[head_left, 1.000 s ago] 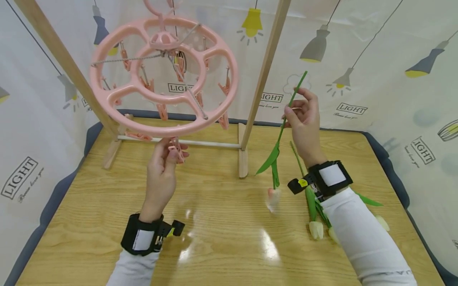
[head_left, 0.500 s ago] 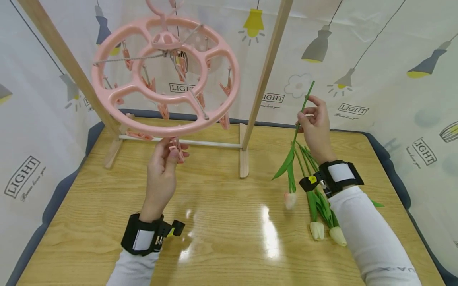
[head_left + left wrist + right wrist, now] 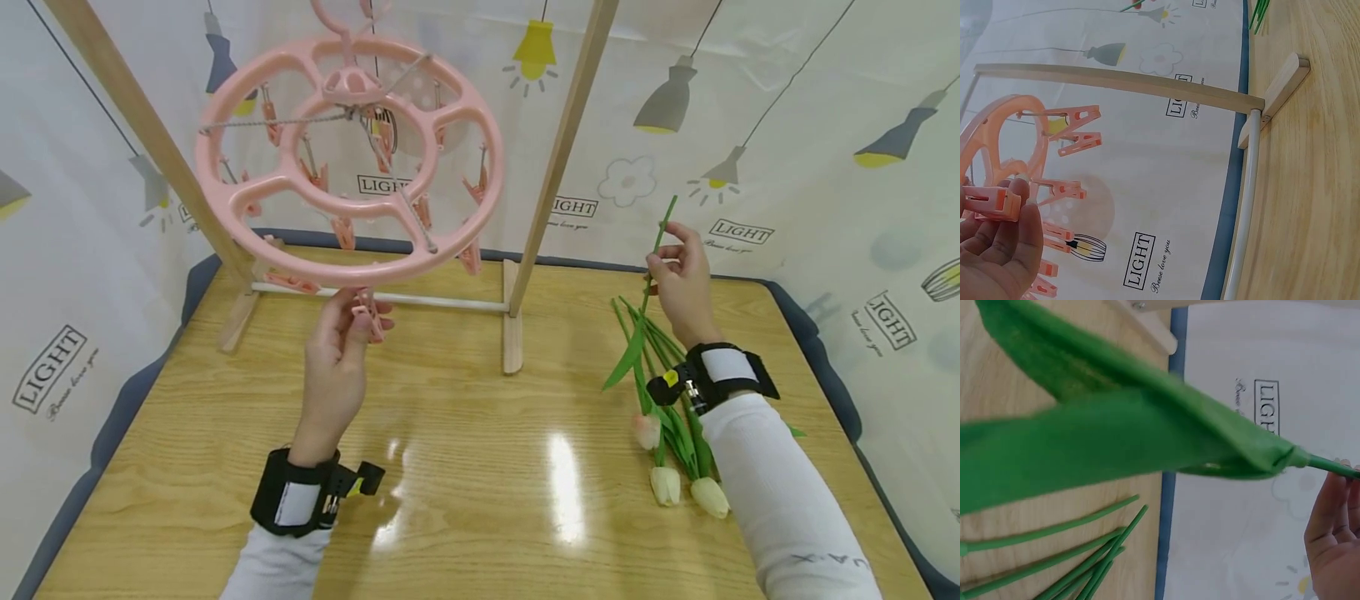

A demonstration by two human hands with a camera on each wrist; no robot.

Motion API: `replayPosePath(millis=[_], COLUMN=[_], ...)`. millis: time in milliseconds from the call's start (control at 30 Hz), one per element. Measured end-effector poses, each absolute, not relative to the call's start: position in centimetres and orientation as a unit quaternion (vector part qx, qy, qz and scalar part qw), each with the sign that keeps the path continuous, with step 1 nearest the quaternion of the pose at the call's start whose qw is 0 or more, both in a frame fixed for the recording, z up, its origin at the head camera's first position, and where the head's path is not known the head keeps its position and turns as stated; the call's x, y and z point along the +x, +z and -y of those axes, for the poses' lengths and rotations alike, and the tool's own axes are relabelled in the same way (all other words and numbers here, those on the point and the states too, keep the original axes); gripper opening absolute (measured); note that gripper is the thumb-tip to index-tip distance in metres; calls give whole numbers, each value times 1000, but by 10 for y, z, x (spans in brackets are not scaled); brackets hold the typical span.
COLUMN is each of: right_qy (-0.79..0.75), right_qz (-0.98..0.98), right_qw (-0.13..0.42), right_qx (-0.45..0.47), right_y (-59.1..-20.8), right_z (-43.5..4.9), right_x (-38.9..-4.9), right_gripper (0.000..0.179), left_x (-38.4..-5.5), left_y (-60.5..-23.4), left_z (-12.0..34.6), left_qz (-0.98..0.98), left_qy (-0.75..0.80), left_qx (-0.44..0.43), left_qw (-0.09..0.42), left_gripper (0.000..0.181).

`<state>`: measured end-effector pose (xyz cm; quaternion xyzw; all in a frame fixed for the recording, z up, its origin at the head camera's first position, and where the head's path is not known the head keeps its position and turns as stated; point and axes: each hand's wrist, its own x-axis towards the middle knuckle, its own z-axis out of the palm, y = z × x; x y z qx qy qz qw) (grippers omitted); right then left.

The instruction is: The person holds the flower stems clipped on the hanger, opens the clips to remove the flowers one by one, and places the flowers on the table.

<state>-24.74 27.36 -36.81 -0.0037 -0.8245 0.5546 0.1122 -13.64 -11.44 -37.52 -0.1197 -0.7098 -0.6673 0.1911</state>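
A round pink clip hanger [image 3: 351, 272] hangs on the left, with several pink clothespins under its rings. My left hand [image 3: 334, 375] pinches one clothespin [image 3: 370, 317] below the front of the outer ring; the left wrist view shows this clothespin [image 3: 999, 203] between thumb and fingers. On the right, my right hand [image 3: 684, 283] pinches the green stem of a tulip [image 3: 630, 354] near its end. This tulip hangs head down, its pale pink bloom [image 3: 647, 431] overlapping other tulips. In the right wrist view its leaves [image 3: 1147, 419] lie large across the picture.
Several white tulips [image 3: 666, 485] lie on the wooden table [image 3: 465, 467] at the right, beneath my right forearm. A wooden stand frames the hanger, with a post [image 3: 562, 158], a foot [image 3: 512, 350] and a white crossbar [image 3: 450, 302]. A printed cloth [image 3: 817, 75] encloses the back and sides.
My right hand has moved right and down with the tulip, bringing its bloom over the tulips on the table. My left hand stays at the clothespin.
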Motion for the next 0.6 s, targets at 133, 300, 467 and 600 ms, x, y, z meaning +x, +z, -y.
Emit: replayPosePath(millis=[133,300,467,600], right_qy=[522,492,470,453], right_qz=[847,866,878,888], right_qw=[104,82,63,57], right_qx=[-14,-40,-63,-65], right_y=[-377,-386,-394,-401], right_z=[-281,-289,-294,-297], right_x=[-247,-246,-244,-241], right_gripper=[48,50,52,52], left_x=[-137,-137,-136,-136], left_y=[-376,-376,-377,-377], left_z=[114,114,115,115], left_qz=[709,711,711,712], left_qy=[-668,-666,-665,-663], left_qx=[-118,-117,-118,-119], left_qw=[192,193,195,198], left_gripper=[35,36,36,36])
